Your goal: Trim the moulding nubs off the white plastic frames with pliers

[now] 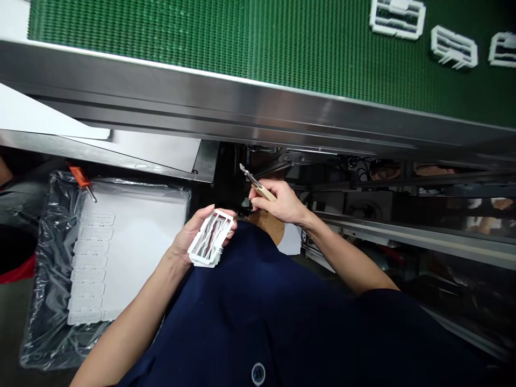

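My left hand [189,231] is closed around a small stack of white plastic frames [210,236], held tilted in front of my body. The top frame is rectangular, with openings and thin wavy bars; the pieces under it show only at their edges. In my right hand [282,201], to the right and a little higher, is a pair of nippers [264,191] with a beige handle. Their metal tip points up and left, apart from the frames. The fingers wrapped round the handle partly hide it.
A green conveyor belt [181,37] with a metal side rail [201,91] runs across the top, carrying several white frames [454,47] at right. At lower left, a box lined with dark plastic [52,269] holds a column of frames [88,269] on a white sheet; an orange-handled tool [79,176] lies at its corner.
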The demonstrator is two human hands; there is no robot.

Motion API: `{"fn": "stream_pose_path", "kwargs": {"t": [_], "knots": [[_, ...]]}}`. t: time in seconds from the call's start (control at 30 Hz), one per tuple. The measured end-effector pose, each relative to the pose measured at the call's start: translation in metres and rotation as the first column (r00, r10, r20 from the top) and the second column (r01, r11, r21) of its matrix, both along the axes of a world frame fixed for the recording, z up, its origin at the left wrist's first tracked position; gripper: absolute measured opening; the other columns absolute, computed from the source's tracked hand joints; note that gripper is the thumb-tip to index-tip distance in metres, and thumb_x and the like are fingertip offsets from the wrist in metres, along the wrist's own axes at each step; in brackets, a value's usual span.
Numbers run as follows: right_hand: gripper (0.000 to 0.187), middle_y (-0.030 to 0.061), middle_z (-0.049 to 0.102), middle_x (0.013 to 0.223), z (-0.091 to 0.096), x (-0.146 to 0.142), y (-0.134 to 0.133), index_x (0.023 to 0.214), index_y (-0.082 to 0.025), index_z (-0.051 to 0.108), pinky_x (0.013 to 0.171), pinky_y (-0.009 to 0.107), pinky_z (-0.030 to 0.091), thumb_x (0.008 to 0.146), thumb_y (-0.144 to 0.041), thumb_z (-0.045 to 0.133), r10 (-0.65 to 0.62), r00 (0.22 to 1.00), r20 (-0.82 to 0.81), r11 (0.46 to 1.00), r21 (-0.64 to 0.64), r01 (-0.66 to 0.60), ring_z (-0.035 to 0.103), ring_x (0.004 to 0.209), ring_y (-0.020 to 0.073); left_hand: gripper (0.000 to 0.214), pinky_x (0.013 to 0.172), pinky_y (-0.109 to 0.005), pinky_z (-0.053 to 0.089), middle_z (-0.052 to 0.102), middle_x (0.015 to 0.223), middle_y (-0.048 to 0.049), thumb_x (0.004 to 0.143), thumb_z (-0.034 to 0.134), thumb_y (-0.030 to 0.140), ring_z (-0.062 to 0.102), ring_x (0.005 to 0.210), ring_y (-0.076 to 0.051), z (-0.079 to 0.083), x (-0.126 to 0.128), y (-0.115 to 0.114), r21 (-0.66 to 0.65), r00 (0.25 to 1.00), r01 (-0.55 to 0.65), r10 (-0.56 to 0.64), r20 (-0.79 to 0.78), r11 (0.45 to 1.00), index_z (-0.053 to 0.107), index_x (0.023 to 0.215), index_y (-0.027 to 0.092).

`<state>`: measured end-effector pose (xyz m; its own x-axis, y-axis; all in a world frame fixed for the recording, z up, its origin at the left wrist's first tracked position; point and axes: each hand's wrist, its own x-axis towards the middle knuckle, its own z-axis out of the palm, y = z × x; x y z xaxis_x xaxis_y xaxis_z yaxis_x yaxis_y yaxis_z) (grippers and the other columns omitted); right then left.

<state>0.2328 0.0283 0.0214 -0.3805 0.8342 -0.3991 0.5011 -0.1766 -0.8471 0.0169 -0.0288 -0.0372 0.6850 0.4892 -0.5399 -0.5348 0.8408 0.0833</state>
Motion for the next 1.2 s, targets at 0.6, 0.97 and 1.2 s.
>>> {"fn": "stream_pose_path", "kwargs": {"t": [0.6,0.97,1.2], "knots": [[0.016,-0.0039,0.057,0.070,0.014,-0.022,0.018,0.091,-0.016,0.057,0.057,0.019,0.030,0.076,-0.019,0.056,0.541,0.836,0.095,0.826,0.131,-0.549,0.047,0.059,0.0078,0.044,0.052,-0.027,0.054,0.068,0.076,-0.0180,0.096,0.034,0.032,0.064,0.060,-0.020,0.004,0.007,0.004,-0.119,0.989,0.145,-0.147,-0.006,0.982,0.068,0.089,0.005],[0.019,-0.0052,0.055,0.067,0.013,-0.025,0.019,0.091,-0.017,0.056,0.055,0.020,0.027,0.072,-0.020,0.056,0.576,0.806,0.136,0.793,0.145,-0.592,0.044,0.057,0.0073,0.043,0.053,-0.026,0.055,0.068,0.076,-0.0184,0.096,0.033,0.028,0.065,0.062,-0.020,0.000,0.005,0.004,-0.121,0.982,0.186,-0.188,-0.004,0.975,0.067,0.089,0.004],[0.016,-0.0042,0.055,0.070,0.012,-0.017,0.021,0.088,-0.016,0.055,0.058,0.020,0.030,0.072,-0.017,0.051,0.382,0.913,0.140,0.900,0.166,-0.402,0.045,0.060,0.0084,0.033,0.051,-0.026,0.054,0.068,0.077,-0.0165,0.093,0.045,0.032,0.064,0.058,-0.019,0.005,0.005,0.007,-0.070,0.987,0.159,-0.160,-0.001,0.985,0.066,0.086,0.008]]}}
